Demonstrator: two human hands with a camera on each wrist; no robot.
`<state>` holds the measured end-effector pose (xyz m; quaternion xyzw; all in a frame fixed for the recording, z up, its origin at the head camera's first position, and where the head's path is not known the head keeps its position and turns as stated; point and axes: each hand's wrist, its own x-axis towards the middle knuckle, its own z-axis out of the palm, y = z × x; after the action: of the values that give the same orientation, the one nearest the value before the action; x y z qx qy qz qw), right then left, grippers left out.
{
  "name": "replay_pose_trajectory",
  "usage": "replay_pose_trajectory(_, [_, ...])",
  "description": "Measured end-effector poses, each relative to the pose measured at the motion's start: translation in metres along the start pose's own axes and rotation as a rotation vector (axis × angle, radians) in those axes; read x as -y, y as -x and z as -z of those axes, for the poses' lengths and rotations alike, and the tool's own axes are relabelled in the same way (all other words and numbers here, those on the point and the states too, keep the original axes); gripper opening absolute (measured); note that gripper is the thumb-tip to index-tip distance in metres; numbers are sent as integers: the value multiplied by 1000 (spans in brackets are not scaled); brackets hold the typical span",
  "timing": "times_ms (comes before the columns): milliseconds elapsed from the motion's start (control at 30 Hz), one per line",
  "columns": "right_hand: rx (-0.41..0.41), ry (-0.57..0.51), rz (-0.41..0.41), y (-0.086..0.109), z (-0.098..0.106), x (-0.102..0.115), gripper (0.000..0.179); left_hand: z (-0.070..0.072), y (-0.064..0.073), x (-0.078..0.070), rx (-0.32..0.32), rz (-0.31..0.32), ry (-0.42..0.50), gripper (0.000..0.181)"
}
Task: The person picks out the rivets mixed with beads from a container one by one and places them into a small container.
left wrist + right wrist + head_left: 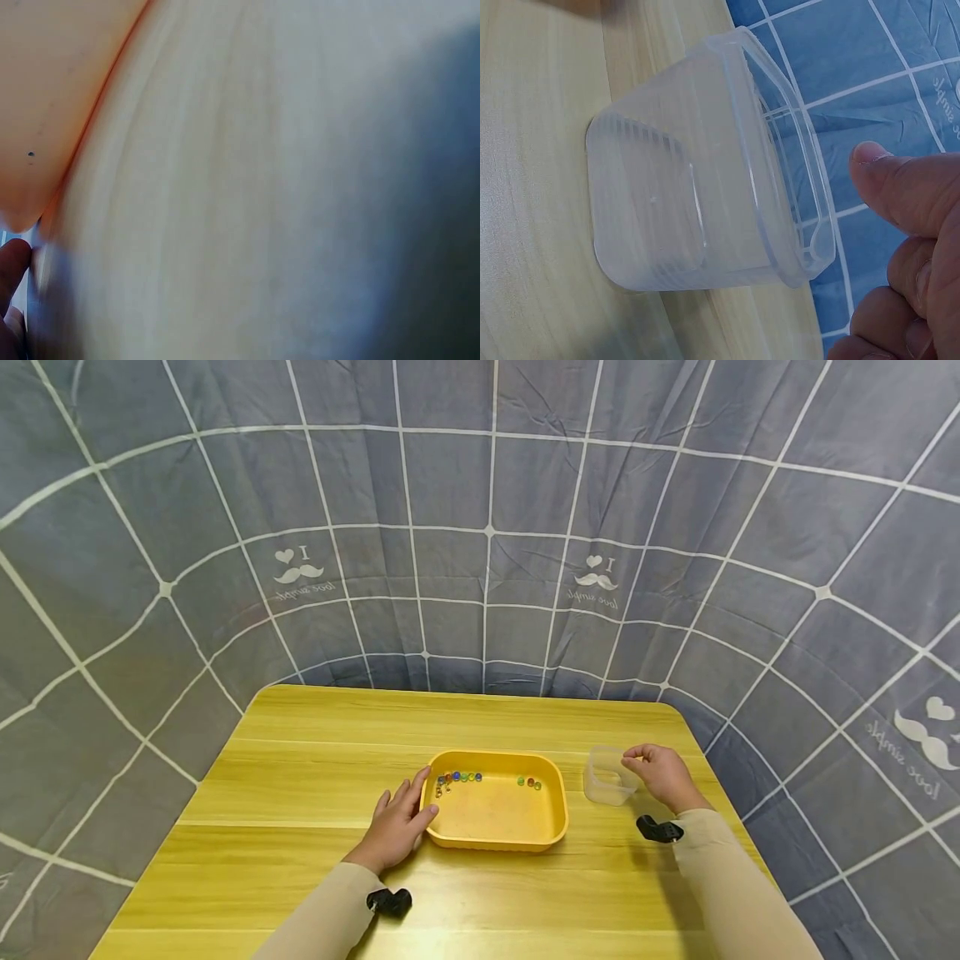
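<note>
The work area is bounded at the rear and sides by a grey-blue cloth (450,560), marked with white grid lines and with printed hearts, moustaches and mirrored lettering. A table (337,727) with a yellowish wood-grain top is positioned in front of it.

A yellow tray (495,817) with rounded corners is placed on the table, between the two hands. A group of small coloured marbles (456,776) is located inside the tray, along its far side toward the left end and into the far left corner. Three further marbles (530,782), two greenish and one reddish, are located near the far right corner. A clear plastic container (604,792) is stood upright on the table just beside the right end of the tray, the two being apart.

The left hand (396,824) is rested against the left end of the tray, with the fingers extended and spread, and the rim is touched. The right hand (663,774) is held at the right side of the container's rim, with the thumb extended and the other visible fingers curled. Whether anything is pinched behind the thumb cannot be determined. Light beige sleeves (330,912) are worn on both arms.
</note>
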<state>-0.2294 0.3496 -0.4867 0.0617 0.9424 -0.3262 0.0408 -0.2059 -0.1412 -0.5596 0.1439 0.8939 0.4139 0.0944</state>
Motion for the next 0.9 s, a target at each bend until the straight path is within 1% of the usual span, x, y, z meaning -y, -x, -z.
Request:
replay_pose_trajectory(233, [5,7,3,-5,-1,-1,30,-2,-2,-1,-16,-9,-2,68])
replay_pose_trajectory(500, [33,-6,-11,-7,1,0,33,-4,-4,-3,-9,7,13,68])
replay_pose_trajectory(733, [44,4,9,-12,2,-1,32,-7,-6,-5,-47,-23,17,68])
replay_pose_trajectory(900, [51,-4,14,-14,3,-1,33,-8,-8,-8,-43,-21,13,68])
